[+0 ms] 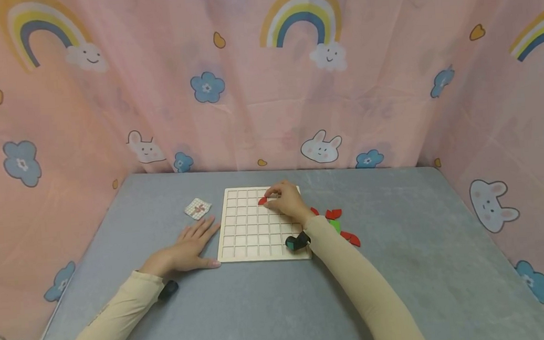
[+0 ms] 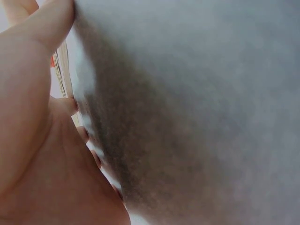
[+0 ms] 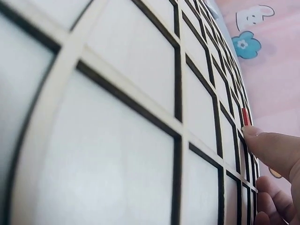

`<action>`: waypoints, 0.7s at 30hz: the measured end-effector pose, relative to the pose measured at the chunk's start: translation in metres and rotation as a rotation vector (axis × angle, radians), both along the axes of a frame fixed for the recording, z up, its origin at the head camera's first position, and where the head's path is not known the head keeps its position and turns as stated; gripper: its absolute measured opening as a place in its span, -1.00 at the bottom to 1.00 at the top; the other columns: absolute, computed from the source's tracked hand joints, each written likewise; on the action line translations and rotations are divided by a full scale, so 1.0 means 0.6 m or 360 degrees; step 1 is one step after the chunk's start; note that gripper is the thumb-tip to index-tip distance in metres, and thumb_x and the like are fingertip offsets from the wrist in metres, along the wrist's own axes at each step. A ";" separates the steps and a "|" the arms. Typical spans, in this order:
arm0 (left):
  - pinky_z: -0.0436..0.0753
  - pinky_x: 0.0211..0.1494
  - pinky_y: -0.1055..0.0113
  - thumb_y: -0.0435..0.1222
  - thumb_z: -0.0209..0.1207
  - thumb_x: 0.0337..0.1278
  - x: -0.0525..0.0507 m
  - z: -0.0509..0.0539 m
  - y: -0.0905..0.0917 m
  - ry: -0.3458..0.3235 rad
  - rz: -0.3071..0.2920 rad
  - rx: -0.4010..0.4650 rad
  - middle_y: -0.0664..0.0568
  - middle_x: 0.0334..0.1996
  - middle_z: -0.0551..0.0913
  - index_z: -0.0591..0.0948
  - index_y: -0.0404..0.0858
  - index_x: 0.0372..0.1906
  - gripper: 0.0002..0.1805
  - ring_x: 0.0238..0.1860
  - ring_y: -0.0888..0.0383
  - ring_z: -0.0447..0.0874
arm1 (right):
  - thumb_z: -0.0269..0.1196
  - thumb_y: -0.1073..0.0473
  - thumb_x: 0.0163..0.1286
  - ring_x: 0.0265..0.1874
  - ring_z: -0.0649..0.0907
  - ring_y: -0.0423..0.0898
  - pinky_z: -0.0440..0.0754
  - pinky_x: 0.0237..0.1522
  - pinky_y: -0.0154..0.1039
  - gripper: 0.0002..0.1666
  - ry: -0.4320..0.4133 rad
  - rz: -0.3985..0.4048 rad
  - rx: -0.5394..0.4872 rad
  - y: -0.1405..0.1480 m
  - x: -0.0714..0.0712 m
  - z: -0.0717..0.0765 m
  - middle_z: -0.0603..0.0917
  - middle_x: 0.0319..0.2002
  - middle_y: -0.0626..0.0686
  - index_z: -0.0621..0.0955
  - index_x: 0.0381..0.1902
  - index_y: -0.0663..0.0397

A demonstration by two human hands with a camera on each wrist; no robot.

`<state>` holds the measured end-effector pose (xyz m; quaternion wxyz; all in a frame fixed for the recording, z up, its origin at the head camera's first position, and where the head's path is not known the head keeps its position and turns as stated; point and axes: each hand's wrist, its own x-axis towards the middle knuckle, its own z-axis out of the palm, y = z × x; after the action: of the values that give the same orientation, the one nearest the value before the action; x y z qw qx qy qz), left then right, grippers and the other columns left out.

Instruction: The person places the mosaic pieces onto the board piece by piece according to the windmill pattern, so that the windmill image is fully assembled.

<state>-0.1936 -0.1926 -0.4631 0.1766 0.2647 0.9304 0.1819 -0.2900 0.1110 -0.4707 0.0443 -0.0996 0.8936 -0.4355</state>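
Observation:
A pale wooden board (image 1: 245,235) with a square grid lies on the grey table. Over its upper part, my right hand (image 1: 287,201) pinches a red piece (image 1: 262,201) between thumb and fingers. In the right wrist view the red piece (image 3: 245,116) shows at the thumb tip of the right hand (image 3: 276,159), low over the far grid cells. My left hand (image 1: 188,252) lies flat with fingers spread, its thumb and fingertips at the board's left edge. The left wrist view shows the palm of the left hand (image 2: 61,164) beside the board's edge.
A small patterned card (image 1: 198,209) lies left of the board. Right of the board are several red pieces (image 1: 351,238) and a green piece (image 1: 335,225), partly behind the right forearm. A pink curtain (image 1: 250,124) with printed figures stands around the table (image 1: 430,264).

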 end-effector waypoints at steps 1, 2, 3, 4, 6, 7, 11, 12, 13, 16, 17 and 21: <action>-0.22 0.55 -0.34 0.16 0.27 0.12 0.000 0.000 0.000 0.0000 0.0000 0.0000 -0.22 0.62 -0.21 -0.03 -0.24 0.59 0.12 0.61 -0.29 -0.32 | 0.41 0.14 0.25 0.15 0.53 0.15 0.51 0.25 0.08 -0.76 0.0002 0.0000 0.0003 0.000 0.000 0.000 0.53 0.12 0.14 0.73 -0.12 0.02; -0.23 0.55 -0.34 0.16 0.28 0.12 0.001 0.001 0.000 -0.0004 0.0004 0.0005 -0.22 0.62 -0.21 -0.03 -0.24 0.59 0.12 0.61 -0.29 -0.32 | 0.41 0.14 0.25 0.15 0.53 0.15 0.51 0.25 0.08 -0.76 0.0003 -0.0002 0.0003 0.000 0.000 0.000 0.52 0.12 0.15 0.73 -0.12 0.02; -0.23 0.55 -0.34 0.16 0.28 0.11 0.001 0.001 0.000 -0.0009 0.0007 0.0009 -0.22 0.62 -0.22 -0.04 -0.23 0.59 0.12 0.61 -0.29 -0.33 | 0.41 0.14 0.25 0.16 0.52 0.15 0.51 0.25 0.08 -0.76 0.0003 -0.0003 0.0003 -0.001 0.000 0.000 0.52 0.12 0.15 0.73 -0.12 0.02; -0.23 0.55 -0.34 0.16 0.28 0.11 0.002 0.002 0.000 -0.0010 0.0007 0.0011 -0.22 0.62 -0.22 -0.04 -0.23 0.59 0.13 0.61 -0.29 -0.33 | 0.42 0.14 0.24 0.16 0.52 0.15 0.51 0.25 0.08 -0.75 0.0001 -0.0005 0.0002 -0.001 0.000 0.000 0.52 0.13 0.15 0.73 -0.12 0.02; -0.22 0.54 -0.35 0.17 0.28 0.11 0.002 0.003 0.001 -0.0003 0.0000 0.0018 -0.23 0.62 -0.21 -0.02 -0.25 0.59 0.12 0.61 -0.31 -0.31 | 0.42 0.14 0.24 0.15 0.52 0.14 0.51 0.25 0.07 -0.75 0.0004 -0.0011 0.0011 -0.001 -0.001 0.000 0.52 0.12 0.15 0.73 -0.11 0.03; -0.21 0.54 -0.35 0.17 0.27 0.11 0.002 0.003 0.001 -0.0001 -0.0002 0.0013 -0.23 0.62 -0.21 -0.03 -0.24 0.59 0.13 0.61 -0.30 -0.31 | 0.42 0.15 0.24 0.15 0.52 0.14 0.52 0.25 0.06 -0.75 0.0010 -0.0015 0.0014 -0.001 -0.001 -0.001 0.53 0.12 0.14 0.73 -0.11 0.03; -0.19 0.53 -0.36 0.18 0.27 0.12 0.000 0.002 0.000 0.0015 -0.0014 0.0003 -0.24 0.61 -0.19 -0.02 -0.25 0.59 0.12 0.60 -0.31 -0.29 | 0.42 0.15 0.24 0.13 0.52 0.11 0.52 0.24 0.04 -0.75 0.0030 -0.0024 0.0026 -0.002 0.000 -0.001 0.54 0.09 0.13 0.73 -0.11 0.03; -0.19 0.54 -0.35 0.18 0.27 0.12 0.000 0.002 0.000 0.0013 -0.0013 -0.0001 -0.23 0.62 -0.20 -0.03 -0.24 0.59 0.12 0.61 -0.30 -0.30 | 0.42 0.15 0.24 0.13 0.52 0.11 0.52 0.23 0.04 -0.75 0.0038 -0.0025 0.0027 -0.002 0.000 -0.002 0.54 0.09 0.13 0.73 -0.11 0.03; -0.19 0.55 -0.34 0.18 0.27 0.12 0.000 0.002 0.000 0.0010 -0.0011 -0.0005 -0.22 0.62 -0.20 -0.04 -0.23 0.59 0.12 0.61 -0.29 -0.30 | 0.42 0.15 0.24 0.12 0.52 0.11 0.52 0.23 0.04 -0.75 0.0043 -0.0025 0.0023 -0.002 0.000 -0.001 0.54 0.08 0.13 0.73 -0.11 0.04; -0.19 0.54 -0.35 0.16 0.28 0.12 0.001 0.004 0.001 0.0013 -0.0011 0.0006 -0.23 0.62 -0.20 -0.03 -0.24 0.59 0.12 0.61 -0.30 -0.30 | 0.42 0.16 0.24 0.12 0.51 0.11 0.51 0.23 0.04 -0.74 0.0057 -0.0013 0.0005 0.000 0.000 0.000 0.55 0.08 0.13 0.73 -0.10 0.05; -0.20 0.55 -0.34 0.16 0.28 0.12 0.001 0.004 0.001 0.0007 -0.0008 0.0000 -0.22 0.62 -0.21 -0.04 -0.23 0.59 0.12 0.61 -0.29 -0.30 | 0.42 0.17 0.24 0.12 0.52 0.11 0.51 0.23 0.04 -0.73 0.0058 -0.0006 -0.0001 0.001 -0.001 -0.001 0.55 0.08 0.13 0.73 -0.09 0.06; -0.21 0.54 -0.34 0.16 0.28 0.12 0.000 0.004 0.001 -0.0004 -0.0006 -0.0005 -0.22 0.62 -0.21 -0.04 -0.24 0.59 0.13 0.61 -0.29 -0.31 | 0.39 0.21 0.26 0.15 0.53 0.14 0.52 0.25 0.05 -0.67 0.0038 0.0055 -0.0092 0.010 0.000 -0.001 0.55 0.12 0.17 0.70 -0.01 0.13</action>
<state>-0.1935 -0.1921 -0.4609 0.1785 0.2659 0.9300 0.1806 -0.2902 0.1169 -0.4711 0.0383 -0.1214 0.8793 -0.4590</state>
